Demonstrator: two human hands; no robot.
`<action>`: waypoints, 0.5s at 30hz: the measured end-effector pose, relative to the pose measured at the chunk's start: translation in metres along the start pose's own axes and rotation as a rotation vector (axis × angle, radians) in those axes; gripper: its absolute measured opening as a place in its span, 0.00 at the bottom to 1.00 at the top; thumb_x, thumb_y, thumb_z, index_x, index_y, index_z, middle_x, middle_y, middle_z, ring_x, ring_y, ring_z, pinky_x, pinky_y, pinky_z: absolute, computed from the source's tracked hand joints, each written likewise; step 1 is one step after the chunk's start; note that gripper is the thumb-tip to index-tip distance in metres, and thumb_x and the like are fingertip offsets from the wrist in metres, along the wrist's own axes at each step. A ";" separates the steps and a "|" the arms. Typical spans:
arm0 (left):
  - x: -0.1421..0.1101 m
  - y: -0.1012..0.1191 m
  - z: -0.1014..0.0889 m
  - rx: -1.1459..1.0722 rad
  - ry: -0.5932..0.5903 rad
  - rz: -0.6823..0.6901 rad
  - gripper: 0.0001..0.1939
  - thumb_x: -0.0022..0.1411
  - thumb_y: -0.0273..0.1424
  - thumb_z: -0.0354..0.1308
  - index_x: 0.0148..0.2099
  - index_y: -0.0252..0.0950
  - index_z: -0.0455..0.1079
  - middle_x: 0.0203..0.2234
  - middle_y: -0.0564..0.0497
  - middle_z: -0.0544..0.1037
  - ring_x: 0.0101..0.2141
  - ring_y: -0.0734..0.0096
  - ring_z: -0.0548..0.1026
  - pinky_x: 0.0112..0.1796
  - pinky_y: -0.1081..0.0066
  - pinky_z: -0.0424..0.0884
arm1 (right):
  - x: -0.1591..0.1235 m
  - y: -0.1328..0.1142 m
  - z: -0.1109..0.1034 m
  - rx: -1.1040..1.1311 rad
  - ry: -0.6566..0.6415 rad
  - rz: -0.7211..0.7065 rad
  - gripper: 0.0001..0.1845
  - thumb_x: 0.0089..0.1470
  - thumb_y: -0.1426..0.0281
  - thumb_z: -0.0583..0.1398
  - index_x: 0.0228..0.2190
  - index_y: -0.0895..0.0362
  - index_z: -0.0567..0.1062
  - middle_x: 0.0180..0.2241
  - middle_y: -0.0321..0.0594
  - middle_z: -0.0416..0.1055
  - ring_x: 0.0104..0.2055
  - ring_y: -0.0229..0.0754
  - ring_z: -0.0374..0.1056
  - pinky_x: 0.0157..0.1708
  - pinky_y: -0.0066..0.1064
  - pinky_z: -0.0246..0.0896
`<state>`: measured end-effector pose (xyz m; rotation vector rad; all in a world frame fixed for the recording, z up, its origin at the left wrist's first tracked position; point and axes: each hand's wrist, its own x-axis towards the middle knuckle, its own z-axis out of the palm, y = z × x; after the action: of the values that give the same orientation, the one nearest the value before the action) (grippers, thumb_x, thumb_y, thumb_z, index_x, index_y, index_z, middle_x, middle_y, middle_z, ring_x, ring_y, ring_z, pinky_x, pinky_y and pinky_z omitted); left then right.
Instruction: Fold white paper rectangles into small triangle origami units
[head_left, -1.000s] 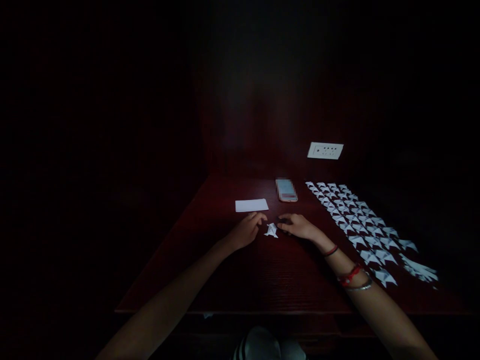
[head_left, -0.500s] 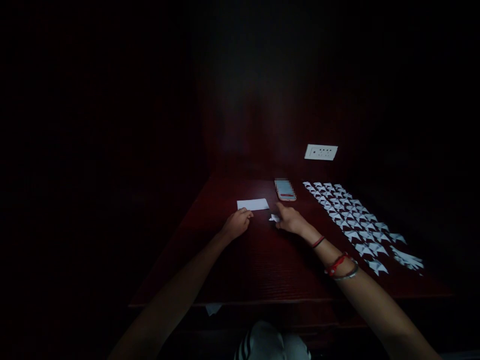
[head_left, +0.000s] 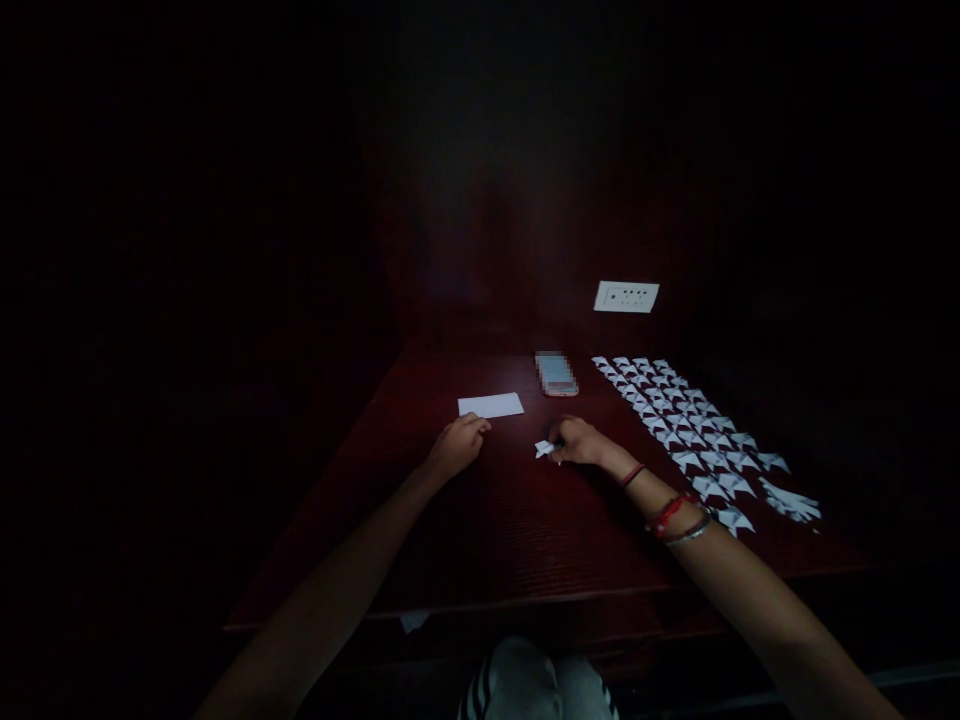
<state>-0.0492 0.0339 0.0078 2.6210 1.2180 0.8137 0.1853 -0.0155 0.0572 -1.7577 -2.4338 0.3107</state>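
My right hand pinches a small folded white paper figure over the middle of the table; fingers cover part of the figure, and its points stick out to the left. My left hand lies by the near edge of a white rectangular paper, its fingers curled together with nothing visible in them. To the right of my right arm, rows of similar folded white paper figures are laid out on the dark red table.
Behind my right hand lies a phone, its screen blurred. Several white paper strips are bunched at the right, beside the rows. A white socket plate is on the back wall. A pale scrap shows below the table's front edge.
My right hand has taken hold of the folded paper figure, which lay on the table between my hands. My left hand has drawn away leftward, and its fingers have curled. The view has shifted slightly.
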 end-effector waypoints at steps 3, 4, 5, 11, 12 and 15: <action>0.001 -0.001 0.001 0.001 0.013 0.012 0.14 0.51 0.20 0.43 0.38 0.36 0.64 0.34 0.51 0.67 0.37 0.71 0.66 0.41 0.69 0.62 | -0.001 0.004 -0.001 -0.004 0.039 -0.002 0.14 0.36 0.65 0.60 0.31 0.56 0.72 0.36 0.41 0.66 0.38 0.41 0.62 0.35 0.27 0.54; 0.001 -0.001 0.002 0.001 0.018 0.017 0.14 0.51 0.20 0.42 0.38 0.36 0.64 0.34 0.51 0.67 0.37 0.71 0.66 0.41 0.69 0.62 | -0.001 0.006 -0.003 -0.006 0.046 -0.006 0.15 0.36 0.65 0.60 0.31 0.56 0.72 0.36 0.40 0.66 0.38 0.41 0.61 0.36 0.27 0.54; 0.002 -0.001 0.003 0.000 0.021 0.024 0.14 0.51 0.20 0.42 0.38 0.36 0.64 0.34 0.52 0.67 0.37 0.71 0.66 0.41 0.69 0.61 | -0.001 0.008 -0.004 -0.010 0.046 -0.011 0.17 0.36 0.63 0.60 0.31 0.56 0.71 0.35 0.41 0.65 0.38 0.41 0.61 0.36 0.28 0.54; 0.005 0.002 0.006 -0.004 0.034 0.057 0.16 0.51 0.19 0.42 0.39 0.36 0.63 0.35 0.52 0.67 0.37 0.72 0.65 0.42 0.70 0.61 | -0.002 0.015 0.005 -0.021 0.016 -0.028 0.21 0.32 0.60 0.62 0.31 0.57 0.71 0.36 0.42 0.64 0.39 0.44 0.59 0.36 0.32 0.53; 0.005 0.003 0.006 -0.005 0.036 0.062 0.16 0.51 0.18 0.42 0.39 0.36 0.63 0.35 0.51 0.67 0.37 0.72 0.65 0.42 0.70 0.61 | -0.002 0.016 0.007 -0.016 0.019 -0.031 0.18 0.33 0.62 0.62 0.30 0.57 0.71 0.35 0.41 0.64 0.39 0.43 0.59 0.36 0.32 0.53; 0.003 0.007 0.006 -0.009 0.038 0.082 0.16 0.51 0.18 0.42 0.40 0.36 0.63 0.35 0.51 0.66 0.37 0.72 0.65 0.42 0.69 0.61 | -0.005 0.016 0.008 -0.005 0.037 -0.030 0.15 0.34 0.66 0.61 0.29 0.57 0.71 0.34 0.40 0.64 0.37 0.41 0.59 0.36 0.30 0.53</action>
<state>-0.0397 0.0323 0.0064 2.6761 1.1201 0.8843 0.2002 -0.0156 0.0459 -1.7117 -2.4347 0.2663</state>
